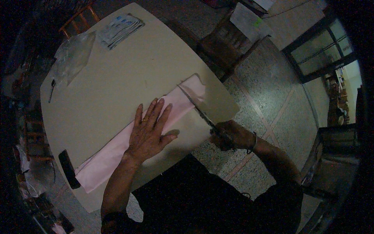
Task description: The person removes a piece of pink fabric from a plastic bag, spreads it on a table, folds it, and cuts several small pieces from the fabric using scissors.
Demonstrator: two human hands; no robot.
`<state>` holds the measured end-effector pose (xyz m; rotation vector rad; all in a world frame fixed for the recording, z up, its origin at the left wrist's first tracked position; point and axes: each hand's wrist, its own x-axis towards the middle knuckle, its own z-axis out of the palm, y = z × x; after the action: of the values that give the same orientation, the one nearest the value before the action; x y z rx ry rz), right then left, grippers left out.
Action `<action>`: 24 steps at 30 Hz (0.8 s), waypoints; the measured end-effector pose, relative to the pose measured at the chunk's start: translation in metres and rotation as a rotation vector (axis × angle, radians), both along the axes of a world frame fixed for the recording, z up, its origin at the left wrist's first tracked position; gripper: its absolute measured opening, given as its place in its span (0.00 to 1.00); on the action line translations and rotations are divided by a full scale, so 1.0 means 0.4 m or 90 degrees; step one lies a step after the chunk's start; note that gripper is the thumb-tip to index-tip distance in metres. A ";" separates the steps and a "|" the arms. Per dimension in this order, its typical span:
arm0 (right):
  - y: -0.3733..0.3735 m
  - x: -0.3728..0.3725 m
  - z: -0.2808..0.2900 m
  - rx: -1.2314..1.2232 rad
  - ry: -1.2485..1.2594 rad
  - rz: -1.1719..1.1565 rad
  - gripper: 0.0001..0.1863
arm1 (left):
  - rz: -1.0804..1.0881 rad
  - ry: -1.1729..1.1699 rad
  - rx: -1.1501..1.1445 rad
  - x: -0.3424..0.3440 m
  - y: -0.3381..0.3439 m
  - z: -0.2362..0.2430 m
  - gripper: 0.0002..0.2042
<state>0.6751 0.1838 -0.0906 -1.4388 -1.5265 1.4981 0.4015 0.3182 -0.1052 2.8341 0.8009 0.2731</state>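
A long folded strip of pink cloth lies slantwise across the pale table. My left hand rests flat on its middle, fingers spread and a ring on one of them. In my right hand, beyond the table's near right edge, is a pair of dark scissors. Their blades reach over the cloth near its far right end. A dark line crosses the cloth there, and the end piece beyond it looks slightly rumpled. My right fingers are wrapped round the handles, which are mostly hidden in shadow.
A black rectangular block lies by the cloth's left end. Farther back are a clear plastic bag, a folded newspaper and a small dark slim tool. A wooden chair stands beyond the table's right edge.
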 end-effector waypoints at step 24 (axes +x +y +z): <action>-0.047 0.017 -0.057 -0.298 0.247 -0.172 0.11 | -0.012 -0.005 -0.010 -0.004 -0.030 -0.017 0.37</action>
<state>0.6821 0.1650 -0.1133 -1.4174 -0.7501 1.8999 0.3999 0.3062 -0.1119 2.8228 0.7715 0.2735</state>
